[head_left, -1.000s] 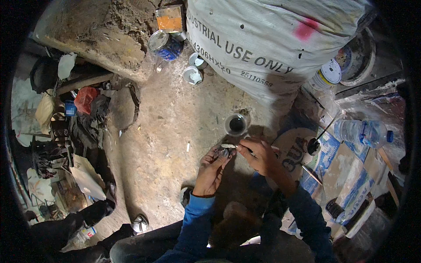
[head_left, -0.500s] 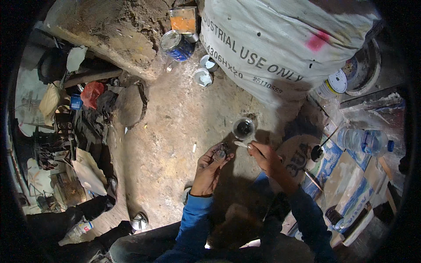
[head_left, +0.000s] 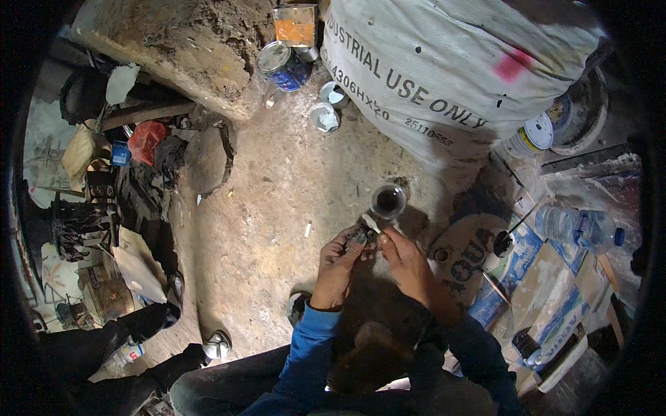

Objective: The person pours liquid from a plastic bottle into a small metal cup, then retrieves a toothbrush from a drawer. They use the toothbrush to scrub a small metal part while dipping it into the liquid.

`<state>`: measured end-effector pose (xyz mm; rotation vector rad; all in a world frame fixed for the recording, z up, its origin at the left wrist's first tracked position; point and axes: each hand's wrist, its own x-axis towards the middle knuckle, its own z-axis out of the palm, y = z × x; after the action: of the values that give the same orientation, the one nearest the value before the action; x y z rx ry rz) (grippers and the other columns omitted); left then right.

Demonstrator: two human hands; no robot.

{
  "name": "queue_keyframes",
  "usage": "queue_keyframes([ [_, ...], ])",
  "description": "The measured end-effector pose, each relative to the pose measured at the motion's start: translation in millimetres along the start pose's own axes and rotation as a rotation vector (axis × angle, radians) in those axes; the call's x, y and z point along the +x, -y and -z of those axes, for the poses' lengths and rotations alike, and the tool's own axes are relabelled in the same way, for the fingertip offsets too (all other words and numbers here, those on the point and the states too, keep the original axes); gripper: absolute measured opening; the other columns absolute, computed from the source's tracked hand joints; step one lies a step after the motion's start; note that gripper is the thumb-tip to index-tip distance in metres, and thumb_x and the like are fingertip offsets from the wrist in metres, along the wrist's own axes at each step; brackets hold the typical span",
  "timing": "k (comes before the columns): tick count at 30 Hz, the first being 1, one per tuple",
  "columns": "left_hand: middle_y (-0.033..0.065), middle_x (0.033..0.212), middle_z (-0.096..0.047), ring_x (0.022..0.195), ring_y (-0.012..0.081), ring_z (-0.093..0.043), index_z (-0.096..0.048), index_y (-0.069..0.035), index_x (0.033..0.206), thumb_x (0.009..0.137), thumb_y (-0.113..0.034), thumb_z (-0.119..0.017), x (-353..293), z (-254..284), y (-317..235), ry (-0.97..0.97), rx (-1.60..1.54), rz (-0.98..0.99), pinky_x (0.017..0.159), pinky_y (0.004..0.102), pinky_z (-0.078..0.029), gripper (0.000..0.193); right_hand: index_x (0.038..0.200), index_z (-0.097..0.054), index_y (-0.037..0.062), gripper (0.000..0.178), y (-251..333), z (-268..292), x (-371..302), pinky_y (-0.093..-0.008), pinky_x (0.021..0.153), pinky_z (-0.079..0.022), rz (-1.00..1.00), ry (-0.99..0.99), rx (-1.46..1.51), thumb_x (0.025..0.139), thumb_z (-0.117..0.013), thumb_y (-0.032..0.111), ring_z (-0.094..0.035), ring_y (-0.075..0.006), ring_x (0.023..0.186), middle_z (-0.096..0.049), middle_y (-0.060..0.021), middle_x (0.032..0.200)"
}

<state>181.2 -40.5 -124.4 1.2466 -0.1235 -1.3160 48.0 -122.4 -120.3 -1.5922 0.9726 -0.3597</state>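
Note:
My left hand (head_left: 334, 272) is closed around a small dark, lumpy piece (head_left: 362, 234), its thumb on top; what kind of piece it is cannot be made out. Pinched in my right hand (head_left: 409, 269) is a thin whitish strip or small tool (head_left: 371, 222), whose tip reaches over to the dark piece. The fingertips of both hands are close together. Just beyond them, a clear plastic cup (head_left: 372, 199) with dark contents stands upright on the floor.
A big white sack (head_left: 409, 76) stands far right. Farther off are a blue paint can (head_left: 282, 68) and two small cups of pale stuff, the nearer cup (head_left: 324, 118) included. At right lie flattened cardboard (head_left: 479, 249) and a water bottle (head_left: 579, 227). Scrap piles up left.
My right hand has moved left from beside the cup, bringing the whitish strip up to the dark piece. My left hand still holds that piece. The cup has stayed on the floor.

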Motion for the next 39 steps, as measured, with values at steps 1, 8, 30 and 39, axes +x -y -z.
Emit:
queue_keyframes([
  [1, 0.0084, 0.109, -0.063, 0.092, 0.0151, -0.061, -0.054, 0.003, 0.121, 0.094, -0.013, -0.058, 0, -2, 1, 0.001, 0.05, -0.023, 0.08, 0.0271, -0.049, 0.032, 0.098, -0.052, 0.0, 0.027, 2, -4, -4, -0.0443, 0.065, -0.043, -0.041, 0.02, -0.019, 0.1, -0.041, 0.025, -0.056, -0.0425, 0.073, -0.057, -0.0241, 0.078],
  [8, -0.0004, 0.094, -0.062, 0.08, 0.0065, -0.053, -0.059, 0.0, 0.117, 0.095, -0.015, -0.057, -3, -10, 5, -0.056, 0.085, 0.029, 0.071, 0.0207, -0.043, 0.027, 0.104, -0.053, -0.0002, 0.025, 5, -10, -14, -0.0476, 0.072, -0.041, -0.1, -0.03, -0.108, 0.099, -0.042, 0.022, -0.054, -0.0478, 0.085, -0.058, -0.0271, 0.088],
  [30, 0.0049, 0.097, -0.065, 0.077, 0.0106, -0.062, -0.055, -0.001, 0.122, 0.094, -0.012, -0.057, -4, -1, -15, -0.058, -0.123, 0.085, 0.061, 0.021, -0.048, 0.031, 0.094, -0.06, -0.0023, 0.015, 31, 43, 67, -0.0426, 0.076, -0.052, 0.076, 0.233, -1.022, 0.08, -0.06, 0.004, -0.065, -0.0378, 0.084, -0.065, -0.0208, 0.087],
  [39, 0.0071, 0.109, -0.061, 0.088, 0.0127, -0.06, -0.049, 0.003, 0.127, 0.093, -0.011, -0.058, 4, 11, -8, -0.018, -0.149, 0.022, 0.07, 0.0219, -0.049, 0.039, 0.082, -0.065, 0.0031, 0.009, 18, 31, 86, -0.0406, 0.076, -0.053, 0.065, 0.269, -1.157, 0.079, -0.057, 0.0, -0.065, -0.0335, 0.087, -0.066, -0.0173, 0.086],
])
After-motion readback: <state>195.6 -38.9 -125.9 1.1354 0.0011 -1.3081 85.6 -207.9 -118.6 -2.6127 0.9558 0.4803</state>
